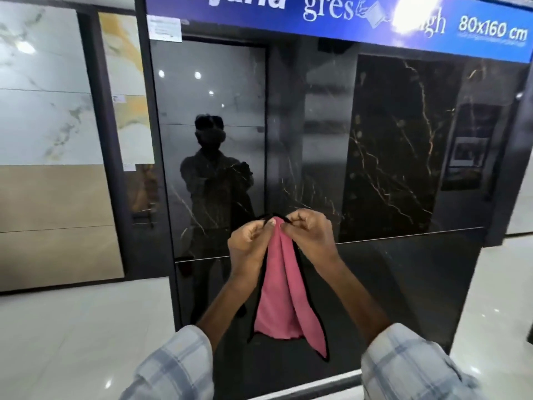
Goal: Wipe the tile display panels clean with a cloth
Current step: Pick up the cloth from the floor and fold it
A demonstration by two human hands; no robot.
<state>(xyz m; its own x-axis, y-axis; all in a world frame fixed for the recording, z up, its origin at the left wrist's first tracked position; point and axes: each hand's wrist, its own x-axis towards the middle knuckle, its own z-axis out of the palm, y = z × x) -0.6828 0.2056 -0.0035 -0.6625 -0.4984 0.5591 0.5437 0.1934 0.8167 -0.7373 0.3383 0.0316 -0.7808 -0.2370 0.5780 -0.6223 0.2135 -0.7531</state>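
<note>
A pink cloth with a black border hangs down in front of me, gathered at its top edge. My left hand pinches that edge from the left and my right hand pinches it from the right, thumbs close together. Behind the cloth stands a glossy black marble tile display panel with gold veins, and a plain dark lower panel below it. The cloth is held a little off the panel surface; I cannot tell if it touches.
A blue header sign runs over the dark display. White marble and beige tile panels stand at the left. A person's reflection shows in the glossy tile. Shiny pale floor lies left and right of the stand.
</note>
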